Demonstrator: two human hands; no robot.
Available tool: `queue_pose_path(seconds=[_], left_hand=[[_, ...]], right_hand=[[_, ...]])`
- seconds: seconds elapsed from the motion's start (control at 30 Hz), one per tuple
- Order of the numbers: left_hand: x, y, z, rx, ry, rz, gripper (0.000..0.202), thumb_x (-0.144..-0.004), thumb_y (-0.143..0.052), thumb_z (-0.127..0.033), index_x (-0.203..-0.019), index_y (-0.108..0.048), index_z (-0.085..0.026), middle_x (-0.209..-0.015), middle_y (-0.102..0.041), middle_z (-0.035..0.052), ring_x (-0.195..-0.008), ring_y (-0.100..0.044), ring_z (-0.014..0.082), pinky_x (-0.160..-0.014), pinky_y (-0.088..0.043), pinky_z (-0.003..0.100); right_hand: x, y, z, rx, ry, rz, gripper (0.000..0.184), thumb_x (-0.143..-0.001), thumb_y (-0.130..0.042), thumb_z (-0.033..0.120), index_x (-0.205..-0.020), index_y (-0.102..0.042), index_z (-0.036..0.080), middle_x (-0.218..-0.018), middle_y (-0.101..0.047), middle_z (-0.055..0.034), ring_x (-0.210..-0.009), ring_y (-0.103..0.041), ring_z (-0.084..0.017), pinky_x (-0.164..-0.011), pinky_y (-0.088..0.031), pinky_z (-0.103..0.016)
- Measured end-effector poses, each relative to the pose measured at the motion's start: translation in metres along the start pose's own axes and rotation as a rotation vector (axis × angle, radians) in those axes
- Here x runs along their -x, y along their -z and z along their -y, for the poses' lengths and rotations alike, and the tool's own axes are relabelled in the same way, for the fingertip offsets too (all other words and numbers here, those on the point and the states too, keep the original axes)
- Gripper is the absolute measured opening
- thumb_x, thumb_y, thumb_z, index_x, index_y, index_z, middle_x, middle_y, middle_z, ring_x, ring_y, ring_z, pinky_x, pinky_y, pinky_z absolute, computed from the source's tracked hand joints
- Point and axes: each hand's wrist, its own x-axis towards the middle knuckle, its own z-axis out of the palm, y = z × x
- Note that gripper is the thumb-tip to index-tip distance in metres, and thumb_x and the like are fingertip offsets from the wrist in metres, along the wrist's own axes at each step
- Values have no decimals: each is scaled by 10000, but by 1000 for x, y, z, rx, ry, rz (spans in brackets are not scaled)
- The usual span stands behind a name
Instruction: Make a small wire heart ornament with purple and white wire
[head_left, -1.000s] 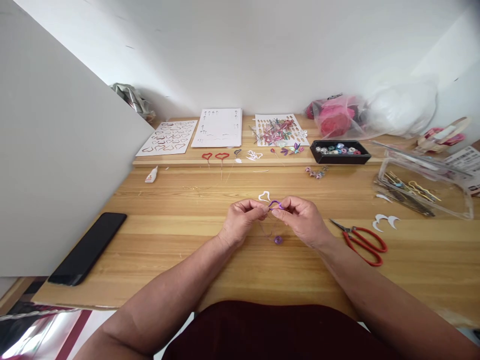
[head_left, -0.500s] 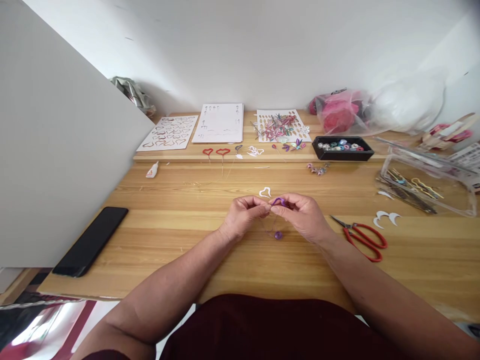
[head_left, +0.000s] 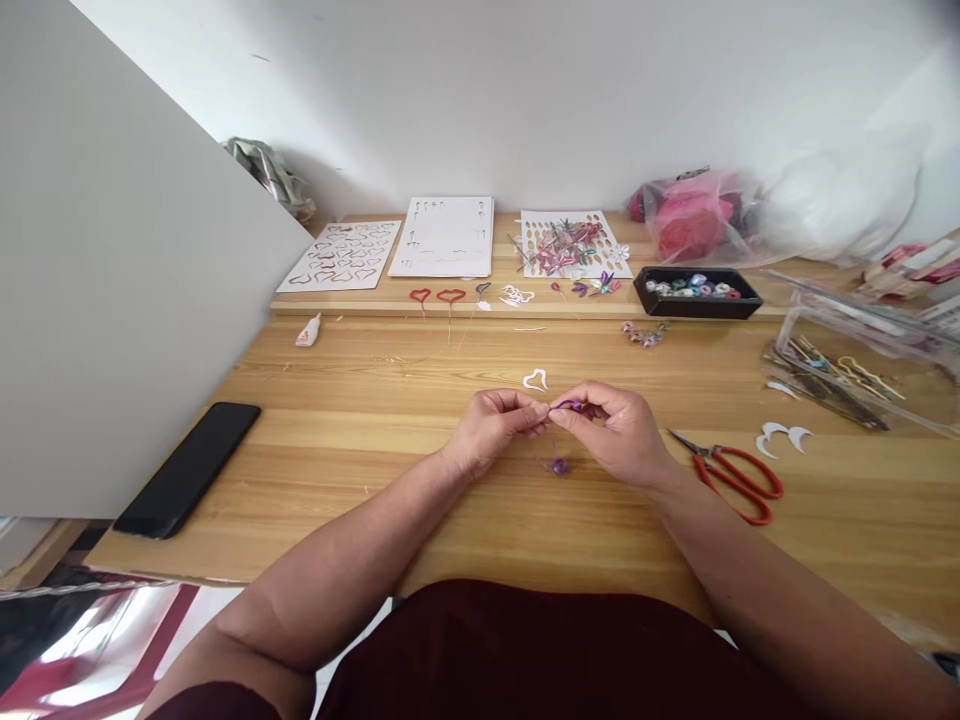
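Over the middle of the wooden table (head_left: 375, 470), my left hand (head_left: 495, 428) and my right hand (head_left: 619, 432) meet fingertip to fingertip. Both pinch a small purple wire shape (head_left: 568, 405) between them. A thin wire hangs down from it to a little purple spool (head_left: 559, 466) lying on the table just below the hands. A white cut-out shape (head_left: 535, 379) lies just beyond my fingers.
Red-handled scissors (head_left: 731, 470) lie right of my right hand, white crescents (head_left: 780, 435) beyond. A black phone (head_left: 191, 466) rests at the left. Farther back: a glue bottle (head_left: 308, 330), paper sheets (head_left: 446, 237), red wire hearts (head_left: 439, 296), a black bead tray (head_left: 697, 290), a clear box (head_left: 862, 365).
The hands stay together on the purple piece, with the fingers shifting slightly round it. The camera view has drifted a little; the spool sits under the hands as before.
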Motion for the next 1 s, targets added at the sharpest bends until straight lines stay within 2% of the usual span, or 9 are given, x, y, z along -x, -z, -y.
queue_pose_path(seconds=[0.27,0.4,0.57,0.73,0.9,1.0], left_hand=[[-3,3,2,30,-4,43,482,-662,-814,-562,-737,-739,-91,-727,-719,83,-638,-627,127,-655,-491,265],[-4,5,2,11,-18,46,498,-700,-779,-584,-733,-730,-89,-734,-714,85,-635,-626,123,-648,-495,261],[-3,5,3,-5,-58,49,437,-738,-778,-524,-780,-711,-94,-764,-715,73,-657,-642,117,-659,-507,250],[-1,1,4,24,-43,62,428,-640,-880,-391,-915,-703,-114,-725,-712,28,-617,-636,103,-630,-500,238],[1,-2,4,10,6,71,404,-628,-882,-383,-866,-706,-107,-696,-700,25,-587,-614,100,-616,-489,247],[3,-2,4,-13,5,71,357,-646,-868,-375,-816,-699,-109,-652,-679,13,-551,-577,82,-597,-472,235]], right_hand=[[-3,1,-4,-198,-101,39,190,-782,-749,369,-810,-740,181,-766,-717,-45,-695,-623,-169,-665,-489,-305],[-5,2,-2,-265,-152,26,259,-736,-793,429,-780,-742,179,-706,-674,-23,-625,-549,-133,-624,-456,-290],[-5,0,-3,-414,-253,1,302,-665,-847,442,-734,-723,175,-669,-606,-1,-586,-457,-104,-536,-377,-256],[-5,-3,-3,-540,-307,-17,267,-657,-863,390,-716,-717,174,-646,-564,16,-591,-448,-96,-522,-357,-237],[-4,-5,-4,-558,-309,-55,270,-641,-869,391,-704,-716,178,-682,-610,2,-596,-473,-99,-524,-369,-239],[-4,-7,-6,-521,-293,-84,261,-656,-860,394,-712,-716,184,-660,-589,12,-570,-455,-96,-508,-358,-241]])
